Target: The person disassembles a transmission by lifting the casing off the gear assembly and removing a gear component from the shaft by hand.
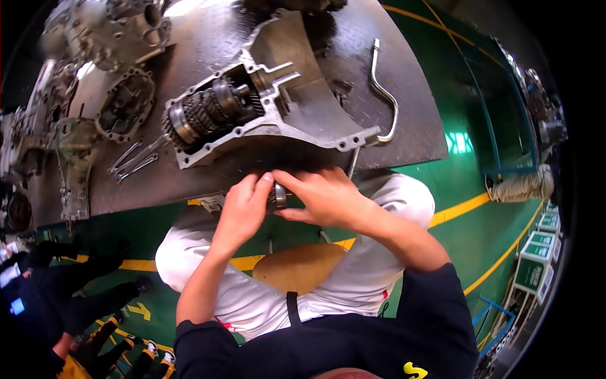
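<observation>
Just off the near edge of the table, above my lap, both hands meet around a small round metal part [279,197]. It looks like a bearing or a gear, but the fingers cover most of it. My left hand [243,202] grips its left side, while my right hand [325,197] holds it from the right with thumb and fingers. Straight ahead lies an open gearbox housing [278,123], its bell-shaped end to the right. A stack of gears on a shaft [205,114] sits inside it.
Several wrenches [136,161] lie left of the housing on the metal table [416,120]. A bent metal bar [386,95] rests at the right. Further left are a casing cover [126,104] and other gearbox parts [104,35]. People stand at the lower left.
</observation>
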